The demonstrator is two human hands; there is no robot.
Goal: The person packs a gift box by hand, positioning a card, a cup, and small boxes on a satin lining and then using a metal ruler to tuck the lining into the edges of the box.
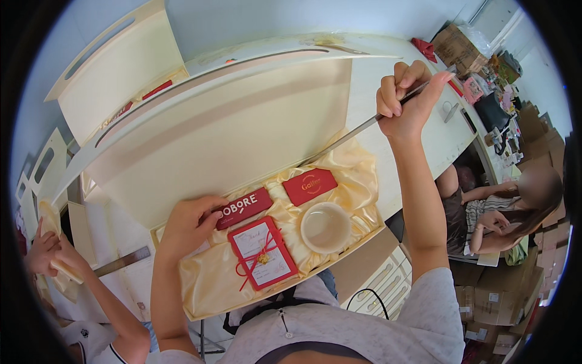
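Note:
An open cream gift box [236,307], lined with yellow satin [209,282], lies before me with its tall lid [227,123] raised. My left hand [191,223] has its fingers on the left end of a dark red packet [245,208] bearing white lettering. Beside it lie a red-bordered card [291,268] tied with red cord and a small gold ornament, a round cream bowl [325,227] and a red tag-shaped packet [310,185]. My right hand [407,102], raised at the upper right, grips a long thin metal ruler or strip [350,134], whose far end reaches the satin near the lid's base.
At far left another person's hands [52,252] hold yellow cloth, near a metal ruler [120,262]. A second open box [122,54] stands behind the lid. A person [491,214] sits at right, among cardboard boxes [495,300] and a cluttered table.

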